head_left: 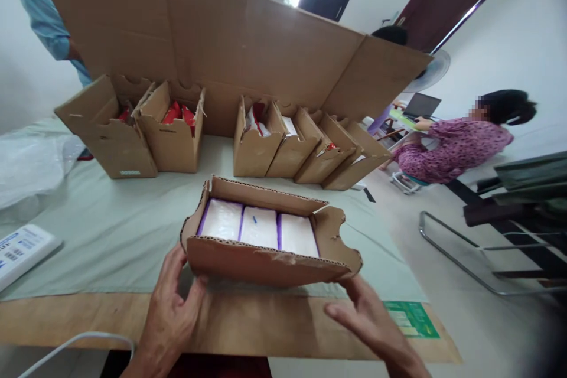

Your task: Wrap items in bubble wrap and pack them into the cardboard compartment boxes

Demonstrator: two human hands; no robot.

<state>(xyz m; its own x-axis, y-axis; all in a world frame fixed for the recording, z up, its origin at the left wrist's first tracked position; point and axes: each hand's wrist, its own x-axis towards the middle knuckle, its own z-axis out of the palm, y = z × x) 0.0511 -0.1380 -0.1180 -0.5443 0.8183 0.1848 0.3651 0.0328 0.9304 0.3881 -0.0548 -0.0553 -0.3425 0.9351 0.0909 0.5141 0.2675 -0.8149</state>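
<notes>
An open-topped cardboard box [266, 264] is tilted in front of me, its low edge close to the front of the table. Inside, three white packs with purple edges [259, 227] sit side by side in a row. My left hand [170, 295] grips the box's left end, thumb against the front face and fingers partly hidden behind the cardboard. At the right end, my right hand [365, 316] has its fingers against the lower corner, with the thumb held apart from the box; the fingertips are hidden.
Several cardboard bins [175, 144], some with red packets, line the back against a tall cardboard panel [261, 41]. A white labelled package [26, 254] and clear plastic [38, 165] lie left. A white cable [80, 339] crosses the front left. One person [452, 147] sits right; a blue sleeve [42, 6] shows left.
</notes>
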